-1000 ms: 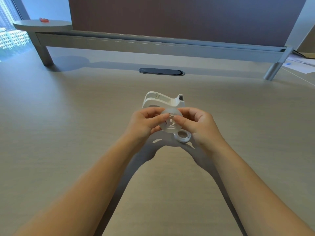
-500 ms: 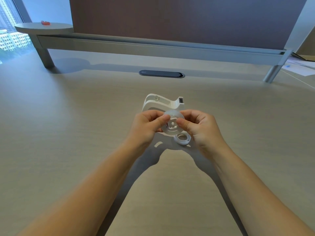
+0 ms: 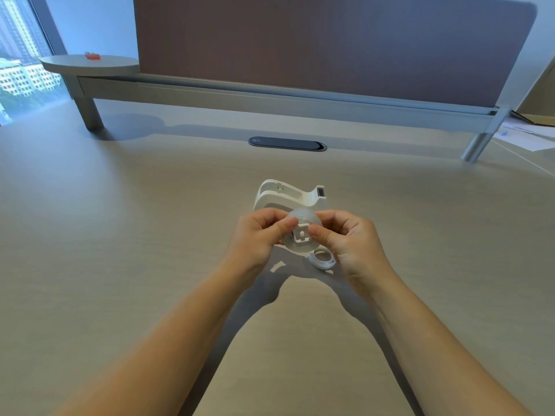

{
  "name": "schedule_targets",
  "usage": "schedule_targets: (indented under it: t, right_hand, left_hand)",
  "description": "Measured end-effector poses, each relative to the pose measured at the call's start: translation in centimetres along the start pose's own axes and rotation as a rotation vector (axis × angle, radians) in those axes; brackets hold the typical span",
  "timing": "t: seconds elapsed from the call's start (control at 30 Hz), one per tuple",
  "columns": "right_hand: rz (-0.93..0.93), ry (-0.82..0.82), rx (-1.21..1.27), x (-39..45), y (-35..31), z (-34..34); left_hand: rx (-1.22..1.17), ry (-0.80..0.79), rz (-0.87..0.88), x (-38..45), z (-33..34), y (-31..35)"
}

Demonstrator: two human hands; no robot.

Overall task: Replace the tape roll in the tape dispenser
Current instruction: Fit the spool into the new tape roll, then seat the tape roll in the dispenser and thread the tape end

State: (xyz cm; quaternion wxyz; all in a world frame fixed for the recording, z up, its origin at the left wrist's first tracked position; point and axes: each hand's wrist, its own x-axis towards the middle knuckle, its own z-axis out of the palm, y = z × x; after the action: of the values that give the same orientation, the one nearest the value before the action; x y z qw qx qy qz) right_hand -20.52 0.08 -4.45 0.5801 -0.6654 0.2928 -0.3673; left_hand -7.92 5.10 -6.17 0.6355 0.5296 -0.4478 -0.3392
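Note:
A clear tape roll [image 3: 302,222] with a white square-hubbed core in its middle is held above the desk between both hands. My left hand [image 3: 259,235] pinches its left side and my right hand [image 3: 350,238] pinches its right side, thumbs on the near face. Just behind stands the white tape dispenser [image 3: 288,196], its cradle empty and its cutter end to the right. A small white ring [image 3: 322,259] lies on the desk below the roll, next to my right hand.
The beige desk [image 3: 150,235] spreads wide on all sides. A dark cable slot [image 3: 286,143] sits behind the dispenser. A raised shelf on metal legs [image 3: 270,97] and a partition panel close off the back. Papers [image 3: 528,136] lie at the far right.
The roll has turned in my fingers, so the square hub of the core now faces me more plainly. Both hands stay in the same place in front of the dispenser.

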Motion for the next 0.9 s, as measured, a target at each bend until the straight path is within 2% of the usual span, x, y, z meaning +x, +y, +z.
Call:
schedule_targets:
  t: [0.2, 0.33, 0.53, 0.7, 0.9]
  right_hand:
    - [0.026, -0.039, -0.018, 0.7, -0.4, 0.0]
    - [-0.029, -0.031, -0.189, 2.1, -1.3, -0.1]
    - [-0.098, 0.188, -0.317, 5.5, -1.4, -0.1]
    - [-0.072, 0.217, -0.335, 7.5, -0.6, 0.6]
    - [-0.069, 0.121, -0.381, 8.7, -0.4, 1.4]
  left_hand:
    - [-0.054, -0.007, -0.091, 0.6, -0.4, 0.4]
    - [0.068, -0.084, -0.093, 1.6, -1.3, 2.3]
    - [0.246, 0.126, -0.006, 4.3, -3.4, 3.1]
    - [0.397, 0.062, -0.040, 6.1, -3.8, 1.7]
    - [0.473, -0.016, 0.022, 8.0, -3.7, 1.8]
